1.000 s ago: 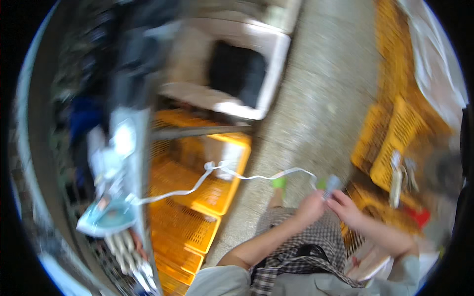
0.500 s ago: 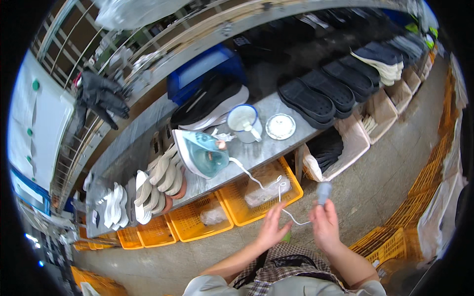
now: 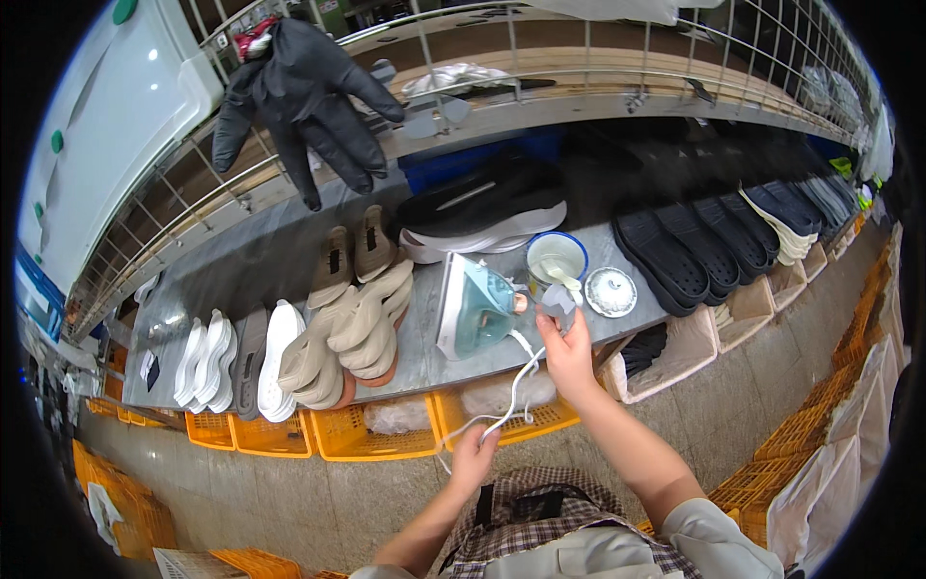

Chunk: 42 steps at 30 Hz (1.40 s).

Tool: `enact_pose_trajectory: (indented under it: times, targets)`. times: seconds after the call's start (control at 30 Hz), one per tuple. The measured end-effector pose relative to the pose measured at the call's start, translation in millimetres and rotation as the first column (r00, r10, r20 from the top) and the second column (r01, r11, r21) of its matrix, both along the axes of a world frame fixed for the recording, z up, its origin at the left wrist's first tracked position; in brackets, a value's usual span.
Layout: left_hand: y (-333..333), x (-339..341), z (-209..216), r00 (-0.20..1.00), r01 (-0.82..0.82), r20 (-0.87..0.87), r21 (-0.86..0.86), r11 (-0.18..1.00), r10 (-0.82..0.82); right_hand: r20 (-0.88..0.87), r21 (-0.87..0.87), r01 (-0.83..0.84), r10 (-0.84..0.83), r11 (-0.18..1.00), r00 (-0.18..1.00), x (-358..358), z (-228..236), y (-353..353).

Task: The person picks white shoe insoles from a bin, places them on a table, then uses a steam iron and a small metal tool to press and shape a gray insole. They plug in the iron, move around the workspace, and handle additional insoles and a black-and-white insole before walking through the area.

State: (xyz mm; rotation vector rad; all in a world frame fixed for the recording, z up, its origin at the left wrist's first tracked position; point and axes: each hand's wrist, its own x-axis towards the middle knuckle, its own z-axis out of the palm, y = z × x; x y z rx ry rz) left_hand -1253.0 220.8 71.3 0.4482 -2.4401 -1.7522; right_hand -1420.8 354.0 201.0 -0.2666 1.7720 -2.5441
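A teal and white clothes iron (image 3: pixel 479 311) stands on the metal table, its soleplate facing left. Its white cord (image 3: pixel 519 378) hangs in loose loops over the table's front edge. Below that edge, my left hand (image 3: pixel 473 457) is closed around the cord. My right hand (image 3: pixel 571 355) grips the grey plug (image 3: pixel 557 302) of the cord, just right of the iron and in front of a white mug with a blue rim (image 3: pixel 585 253). A patterned round white lid (image 3: pixel 611 292) lies beside the mug.
Beige shoe soles (image 3: pixel 371 333) and white soles (image 3: pixel 280 362) line the table's left; black soles (image 3: pixel 666 256) its right. A black shoe (image 3: pixel 482 207) sits behind the iron. Dark gloves (image 3: pixel 313 106) hang from the wire rack. Yellow crates (image 3: pixel 376 444) and a lined bin (image 3: pixel 690 352) stand below.
My right hand has carried the plug up and left, over the table beside the iron. My left hand has moved left and down and closed on the cord. The view has shifted left.
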Motion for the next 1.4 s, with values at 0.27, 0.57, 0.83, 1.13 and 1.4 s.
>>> enact_pose_trajectory:
  times: [0.27, 0.57, 0.83, 1.13, 1.4]
  targets:
    - [10, 35, 14, 0.974, -0.197, 0.09, -0.095, 0.976, 0.206, -0.051, -0.088, 0.007, -0.012, 0.996, 0.999, -24, -69, -34]
    - [36, 58, 10, 0.966, -0.21, 0.133, -0.094, 0.973, 0.222, -0.155, -0.13, 0.054, -0.074, 0.99, 0.985, -39, -96, -56]
    - [37, 92, 9, 0.961, -0.196, 0.173, -0.122, 0.973, 0.215, -0.088, -0.175, 0.107, -0.124, 0.979, 0.988, -36, -91, -72]
    - [-12, 160, 1, 0.89, -0.333, 0.314, -0.047, 0.942, 0.33, -0.14, -0.013, 0.19, -0.19, 0.982, 0.972, 3, -71, -31]
    - [-195, 187, -13, 0.76, -0.643, 0.01, -0.129, 0.755, 0.65, -0.281, 0.134, 0.223, -0.179, 0.966, 0.943, 94, -25, -32]
